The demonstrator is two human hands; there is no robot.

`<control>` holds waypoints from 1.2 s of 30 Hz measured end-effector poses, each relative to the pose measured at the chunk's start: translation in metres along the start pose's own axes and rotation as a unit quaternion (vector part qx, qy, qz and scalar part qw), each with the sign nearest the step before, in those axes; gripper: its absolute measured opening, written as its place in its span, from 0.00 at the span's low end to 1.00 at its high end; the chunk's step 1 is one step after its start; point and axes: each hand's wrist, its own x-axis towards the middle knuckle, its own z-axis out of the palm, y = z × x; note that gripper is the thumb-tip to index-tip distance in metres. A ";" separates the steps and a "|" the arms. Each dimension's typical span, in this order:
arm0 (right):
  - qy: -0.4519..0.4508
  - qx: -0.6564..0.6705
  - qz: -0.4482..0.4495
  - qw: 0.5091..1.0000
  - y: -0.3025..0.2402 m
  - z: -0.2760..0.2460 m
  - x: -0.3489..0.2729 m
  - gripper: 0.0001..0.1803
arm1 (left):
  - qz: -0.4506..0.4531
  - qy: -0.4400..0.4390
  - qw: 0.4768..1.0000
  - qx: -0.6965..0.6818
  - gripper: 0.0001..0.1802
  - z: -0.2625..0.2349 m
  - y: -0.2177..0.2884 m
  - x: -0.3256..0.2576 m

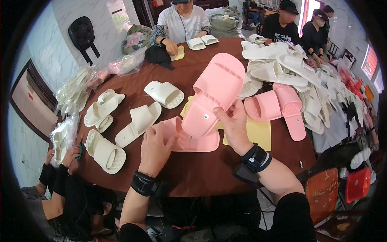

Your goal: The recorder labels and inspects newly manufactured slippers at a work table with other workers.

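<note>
In my right hand (236,127) a pink slipper (219,82) is raised and tilted over the table, the thumb pressed on its insole beside a small round white sticker. A second pink slipper (199,145) lies lower, partly behind it; my left hand (155,151) grips its strap end, and some fingers are hidden. To the right rest more pink slippers (266,105), partly over sheets of yellow paper (260,137). Several cream slippers (139,124) lie left of my left hand on the brown-covered table (161,181).
A heap of white slippers (282,66) fills the table's right side. Bagged slippers (74,90) line the left edge, where another person's hands (68,155) hold green scissors. Across the table sits a person (181,24) beside a black cap (158,55). A red stool (357,184) stands lower right.
</note>
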 end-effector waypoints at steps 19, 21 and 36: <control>-0.078 0.166 0.078 0.980 -0.045 -0.029 0.028 0.27 | -0.009 -0.179 0.762 -0.623 0.21 -0.051 -0.001 0.017; -0.149 0.076 0.118 0.979 -0.051 -0.038 0.036 0.22 | -0.008 -0.176 0.778 -0.603 0.20 -0.045 -0.007 0.019; -0.077 -0.110 0.113 0.984 -0.029 -0.039 0.037 0.40 | -0.038 -0.007 0.959 -0.280 0.22 0.009 -0.087 0.029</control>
